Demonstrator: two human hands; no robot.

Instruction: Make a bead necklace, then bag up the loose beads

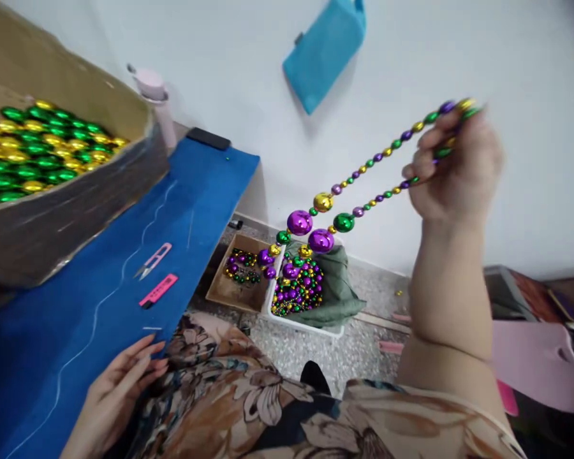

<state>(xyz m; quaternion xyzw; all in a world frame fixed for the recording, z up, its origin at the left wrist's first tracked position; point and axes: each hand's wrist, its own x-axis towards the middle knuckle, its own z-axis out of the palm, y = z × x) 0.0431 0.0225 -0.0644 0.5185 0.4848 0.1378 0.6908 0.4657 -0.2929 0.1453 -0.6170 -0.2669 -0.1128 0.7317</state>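
My right hand point(459, 156) is raised at the right, its fingers wrapped round a bead necklace point(321, 240) of purple, gold and green balls. Small beads are near my fingers, and the largest hang at the far end, over a white bin point(306, 324). On the blue table mat point(110, 255), my left hand point(124, 382) rests at the edge, fingers stretched out and holding nothing. Close to its fingertips lies a thin white stick-like piece point(152, 328). Beyond that are a pink cutter point(158, 291) and pink thread snips point(154, 260). A long white thread point(94, 322) winds across the mat.
A large cardboard box point(100, 197) of green and gold beads stands on the left. A pink bottle point(157, 105) and a black phone-like slab point(208, 138) are behind it. On the floor, a small carton point(249, 299) holds beaded strands; green cloth point(337, 287) drapes the bin.
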